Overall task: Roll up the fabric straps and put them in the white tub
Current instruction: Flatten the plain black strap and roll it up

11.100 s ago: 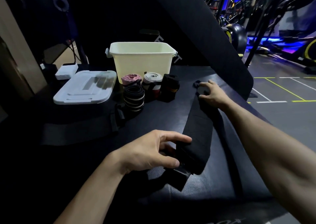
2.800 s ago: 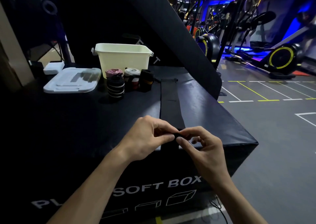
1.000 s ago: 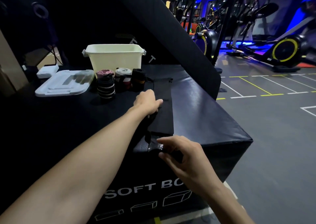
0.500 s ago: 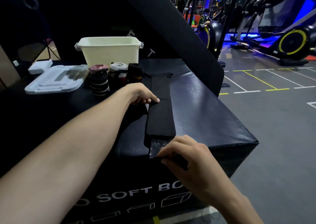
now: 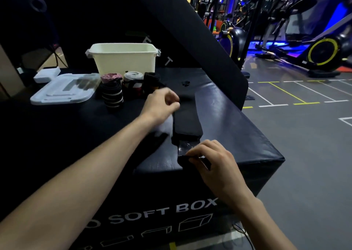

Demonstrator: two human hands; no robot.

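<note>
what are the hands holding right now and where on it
The right hand pinches the near end of the long black fabric strap at the soft box's front edge. The blurred left hand is at the strap's left edge; its grip cannot be told.

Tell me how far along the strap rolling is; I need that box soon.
Done: four rolled straps stand before the white tub, none visibly in it. In hand: the right hand pinches the black strap's near end, the left hand farther along. Left: rolling it and tubbing all.
</note>
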